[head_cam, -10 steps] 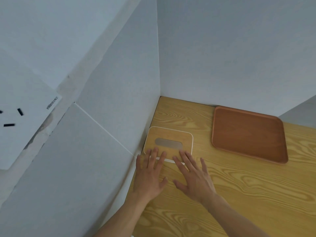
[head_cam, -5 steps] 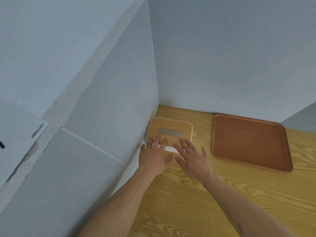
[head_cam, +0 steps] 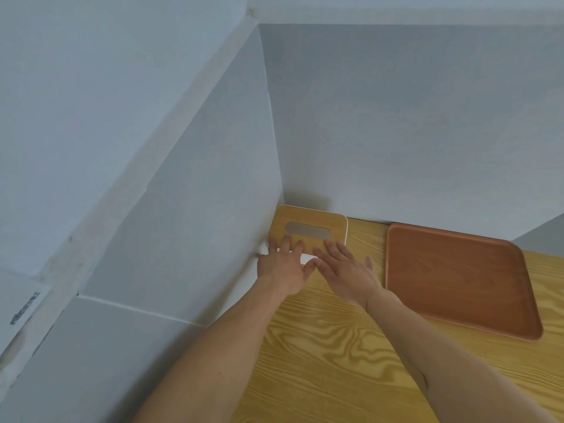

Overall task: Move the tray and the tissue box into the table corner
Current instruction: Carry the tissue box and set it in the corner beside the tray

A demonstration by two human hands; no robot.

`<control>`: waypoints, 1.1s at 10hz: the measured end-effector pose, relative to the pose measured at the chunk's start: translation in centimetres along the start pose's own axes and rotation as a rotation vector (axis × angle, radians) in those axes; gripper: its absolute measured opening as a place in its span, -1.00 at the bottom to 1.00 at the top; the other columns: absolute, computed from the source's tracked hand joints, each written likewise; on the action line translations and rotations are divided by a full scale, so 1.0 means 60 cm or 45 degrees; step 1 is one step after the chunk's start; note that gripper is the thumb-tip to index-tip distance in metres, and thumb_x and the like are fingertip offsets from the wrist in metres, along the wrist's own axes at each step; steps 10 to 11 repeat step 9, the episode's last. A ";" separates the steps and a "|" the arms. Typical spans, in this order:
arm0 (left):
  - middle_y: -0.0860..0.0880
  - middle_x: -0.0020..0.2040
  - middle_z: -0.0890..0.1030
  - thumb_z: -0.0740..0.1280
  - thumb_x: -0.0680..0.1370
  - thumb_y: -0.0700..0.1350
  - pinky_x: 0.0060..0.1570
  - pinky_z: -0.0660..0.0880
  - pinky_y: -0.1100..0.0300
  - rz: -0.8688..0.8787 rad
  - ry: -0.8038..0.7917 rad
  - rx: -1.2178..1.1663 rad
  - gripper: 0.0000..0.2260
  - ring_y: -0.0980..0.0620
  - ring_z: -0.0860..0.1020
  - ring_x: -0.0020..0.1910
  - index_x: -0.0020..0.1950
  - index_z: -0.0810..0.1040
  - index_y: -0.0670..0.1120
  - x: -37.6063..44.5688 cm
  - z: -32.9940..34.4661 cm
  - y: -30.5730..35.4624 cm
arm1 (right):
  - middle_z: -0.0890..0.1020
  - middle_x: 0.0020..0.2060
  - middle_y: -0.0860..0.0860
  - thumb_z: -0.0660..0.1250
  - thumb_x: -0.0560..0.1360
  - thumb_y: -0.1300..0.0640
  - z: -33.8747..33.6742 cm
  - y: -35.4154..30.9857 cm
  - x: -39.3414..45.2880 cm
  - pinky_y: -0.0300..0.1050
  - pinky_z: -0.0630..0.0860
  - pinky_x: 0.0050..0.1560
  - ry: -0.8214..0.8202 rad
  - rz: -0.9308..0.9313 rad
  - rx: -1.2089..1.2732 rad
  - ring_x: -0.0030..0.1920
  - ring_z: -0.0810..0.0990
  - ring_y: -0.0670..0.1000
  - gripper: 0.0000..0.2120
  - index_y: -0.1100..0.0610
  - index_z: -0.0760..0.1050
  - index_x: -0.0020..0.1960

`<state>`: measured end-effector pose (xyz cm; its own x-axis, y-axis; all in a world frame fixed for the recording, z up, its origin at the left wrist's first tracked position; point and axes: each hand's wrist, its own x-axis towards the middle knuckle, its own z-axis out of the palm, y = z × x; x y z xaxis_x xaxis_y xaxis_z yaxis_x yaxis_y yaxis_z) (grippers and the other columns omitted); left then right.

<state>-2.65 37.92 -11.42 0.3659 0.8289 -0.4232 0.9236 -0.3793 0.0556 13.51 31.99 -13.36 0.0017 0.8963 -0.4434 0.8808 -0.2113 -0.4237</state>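
Observation:
The tissue box [head_cam: 308,219], white with a wooden lid and a grey slot, sits in the table corner against the left wall and close to the back wall. My left hand [head_cam: 282,265] lies flat with its fingertips on the lid's near edge. My right hand [head_cam: 348,271] is flat beside it, fingers spread, fingertips also on the lid's near edge. Neither hand grips the box. The brown wooden tray [head_cam: 457,279] lies empty on the table to the right of the box, apart from it.
Grey walls [head_cam: 396,132] close the table [head_cam: 320,361] in at the left and back. A further grey panel [head_cam: 543,236] stands behind the tray's far right corner.
Both hands have pushed the tissue box away from me along the left wall into the corner. The tray has not moved.

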 end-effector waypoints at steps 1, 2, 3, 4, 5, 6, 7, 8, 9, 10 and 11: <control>-0.02 0.63 0.00 -0.11 0.59 0.34 0.25 0.37 -0.18 0.003 -0.012 -0.007 -0.40 -0.23 0.03 0.56 0.57 0.06 0.09 0.015 -0.005 0.000 | -0.08 0.60 -0.24 -0.25 0.56 -0.39 -0.015 0.001 0.013 0.44 -0.18 0.46 -0.029 0.017 0.035 0.57 -0.21 -0.15 -0.41 -0.30 0.04 0.55; 0.01 0.63 -0.05 -0.11 0.60 0.33 0.26 0.37 -0.17 0.013 -0.026 0.000 -0.41 -0.21 -0.01 0.57 0.58 0.01 0.12 0.037 -0.009 -0.003 | -0.07 0.60 -0.24 -0.25 0.55 -0.40 -0.033 0.002 0.032 0.43 -0.20 0.46 -0.044 0.035 0.063 0.56 -0.21 -0.15 -0.39 -0.30 0.05 0.55; 0.02 0.63 -0.07 -0.10 0.59 0.34 0.26 0.38 -0.17 0.007 -0.031 -0.007 -0.40 -0.19 -0.04 0.58 0.59 -0.02 0.13 0.049 -0.011 -0.004 | -0.09 0.60 -0.24 -0.26 0.55 -0.39 -0.039 0.005 0.041 0.43 -0.20 0.46 -0.038 0.032 0.029 0.56 -0.22 -0.15 -0.39 -0.30 0.04 0.55; 0.04 0.64 -0.10 -0.11 0.59 0.35 0.27 0.38 -0.18 0.012 -0.040 -0.008 -0.38 -0.18 -0.07 0.59 0.59 -0.06 0.14 0.063 -0.016 -0.003 | -0.10 0.60 -0.24 -0.26 0.55 -0.40 -0.044 0.008 0.050 0.42 -0.20 0.48 -0.010 0.020 0.008 0.56 -0.23 -0.15 -0.39 -0.29 0.03 0.56; 0.05 0.64 -0.12 -0.13 0.58 0.36 0.29 0.37 -0.19 0.013 -0.045 -0.010 -0.37 -0.16 -0.10 0.59 0.60 -0.09 0.14 0.069 -0.016 -0.004 | -0.11 0.59 -0.24 -0.27 0.55 -0.40 -0.045 0.010 0.054 0.41 -0.20 0.48 0.010 0.012 -0.004 0.56 -0.24 -0.14 -0.39 -0.29 0.01 0.56; 0.05 0.63 -0.15 -0.15 0.57 0.37 0.31 0.34 -0.21 0.013 -0.055 -0.021 -0.37 -0.16 -0.13 0.59 0.60 -0.12 0.15 0.072 -0.012 -0.006 | -0.14 0.59 -0.24 -0.27 0.55 -0.40 -0.043 0.013 0.053 0.42 -0.21 0.48 0.010 -0.008 -0.042 0.56 -0.25 -0.13 -0.38 -0.28 -0.03 0.57; 0.07 0.63 -0.19 -0.18 0.56 0.38 0.34 0.29 -0.23 0.006 -0.080 -0.013 -0.36 -0.14 -0.17 0.59 0.59 -0.15 0.16 0.075 -0.011 -0.006 | -0.17 0.59 -0.23 -0.26 0.55 -0.40 -0.045 0.013 0.054 0.42 -0.21 0.48 -0.009 -0.007 -0.099 0.57 -0.26 -0.12 -0.38 -0.28 -0.07 0.57; 0.08 0.62 -0.22 -0.18 0.55 0.40 0.41 0.18 -0.25 -0.018 -0.167 -0.116 -0.34 -0.10 -0.20 0.59 0.59 -0.16 0.17 0.068 -0.028 -0.005 | -0.13 0.61 -0.16 -0.19 0.58 -0.38 -0.071 -0.002 0.055 0.39 -0.13 0.49 -0.102 0.016 -0.175 0.59 -0.19 -0.06 -0.40 -0.24 -0.04 0.58; 0.06 0.63 -0.16 -0.11 0.58 0.37 0.43 0.16 -0.23 -0.014 -0.141 -0.253 -0.36 -0.06 -0.15 0.59 0.60 -0.10 0.13 0.054 -0.034 -0.005 | 0.06 0.62 -0.10 -0.12 0.61 -0.34 -0.088 -0.012 0.045 0.30 0.06 0.48 -0.035 -0.008 -0.188 0.59 -0.02 -0.03 -0.42 -0.18 0.13 0.56; 0.06 0.63 -0.16 -0.11 0.58 0.37 0.43 0.16 -0.23 -0.014 -0.141 -0.253 -0.36 -0.06 -0.15 0.59 0.60 -0.10 0.13 0.054 -0.034 -0.005 | 0.06 0.62 -0.10 -0.12 0.61 -0.34 -0.088 -0.012 0.045 0.30 0.06 0.48 -0.035 -0.008 -0.188 0.59 -0.02 -0.03 -0.42 -0.18 0.13 0.56; 0.06 0.63 -0.16 -0.11 0.58 0.37 0.43 0.16 -0.23 -0.014 -0.141 -0.253 -0.36 -0.06 -0.15 0.59 0.60 -0.10 0.13 0.054 -0.034 -0.005 | 0.06 0.62 -0.10 -0.12 0.61 -0.34 -0.088 -0.012 0.045 0.30 0.06 0.48 -0.035 -0.008 -0.188 0.59 -0.02 -0.03 -0.42 -0.18 0.13 0.56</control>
